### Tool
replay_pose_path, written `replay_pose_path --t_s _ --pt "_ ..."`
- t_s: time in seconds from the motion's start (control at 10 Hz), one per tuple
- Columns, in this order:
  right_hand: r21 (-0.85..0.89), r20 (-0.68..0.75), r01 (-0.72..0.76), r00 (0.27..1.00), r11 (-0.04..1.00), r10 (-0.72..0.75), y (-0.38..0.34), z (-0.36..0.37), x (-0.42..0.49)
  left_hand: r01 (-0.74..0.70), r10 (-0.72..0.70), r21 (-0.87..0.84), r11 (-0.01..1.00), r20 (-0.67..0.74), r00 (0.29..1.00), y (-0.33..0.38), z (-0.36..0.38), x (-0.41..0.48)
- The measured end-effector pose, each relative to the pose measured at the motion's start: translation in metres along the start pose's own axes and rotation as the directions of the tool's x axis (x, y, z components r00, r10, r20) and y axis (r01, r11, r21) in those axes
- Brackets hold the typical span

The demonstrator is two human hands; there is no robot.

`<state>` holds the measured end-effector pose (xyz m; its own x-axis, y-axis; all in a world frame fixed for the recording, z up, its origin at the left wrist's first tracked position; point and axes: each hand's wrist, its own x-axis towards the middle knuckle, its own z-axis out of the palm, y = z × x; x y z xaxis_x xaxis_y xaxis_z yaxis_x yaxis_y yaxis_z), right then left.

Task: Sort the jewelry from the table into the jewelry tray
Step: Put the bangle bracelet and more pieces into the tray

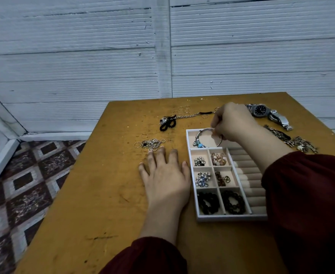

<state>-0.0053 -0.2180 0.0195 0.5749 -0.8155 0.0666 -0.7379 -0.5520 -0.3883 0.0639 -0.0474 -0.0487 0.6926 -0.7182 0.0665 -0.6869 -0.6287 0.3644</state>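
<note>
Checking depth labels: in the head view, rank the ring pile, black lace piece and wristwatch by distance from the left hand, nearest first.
1. Ring pile, just beyond the left hand's fingertips.
2. Black lace piece, farther back, straight ahead.
3. Wristwatch, far right, beyond the right hand.

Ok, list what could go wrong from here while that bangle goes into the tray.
1. The right hand pinches the bangle by its band only, at the tray's top compartment; a loose grip could drop it across the divider onto the filled cells.
2. The right sleeve hangs over the tray, close to the chains; pulling back may snag them.
3. The left hand lies flat with fingertips by the loose rings; a shift could scatter them.
</note>
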Motion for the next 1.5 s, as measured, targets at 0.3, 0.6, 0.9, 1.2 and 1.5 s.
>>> replay_pose_path --t_s 0.3,0.6,0.9,1.2,1.5 --pt "0.057 0.146 -0.107 0.984 0.993 0.098 -0.009 0.013 0.009 0.007 -0.007 0.001 1.000 -0.008 1.000 0.000 0.002 0.001" --pt "0.102 -0.042 -0.102 0.993 0.989 0.107 0.002 0.029 -0.005 0.009 -0.010 -0.004 1.000 -0.009 1.000 0.000 0.002 0.001" --pt "0.274 0.282 -0.140 0.958 0.952 0.060 -0.002 -0.005 -0.017 0.013 -0.013 -0.002 1.000 -0.020 1.000 0.000 0.002 0.001" --pt "0.071 0.200 -0.127 0.974 0.989 0.110 -0.014 0.004 -0.016 0.008 -0.008 -0.001 1.000 -0.032 0.999 0.000 0.003 0.001" --pt "0.030 0.287 -0.140 0.950 0.990 0.125 -0.025 0.002 -0.008 0.011 -0.011 -0.007 1.000 -0.033 0.999 0.000 0.003 0.000"
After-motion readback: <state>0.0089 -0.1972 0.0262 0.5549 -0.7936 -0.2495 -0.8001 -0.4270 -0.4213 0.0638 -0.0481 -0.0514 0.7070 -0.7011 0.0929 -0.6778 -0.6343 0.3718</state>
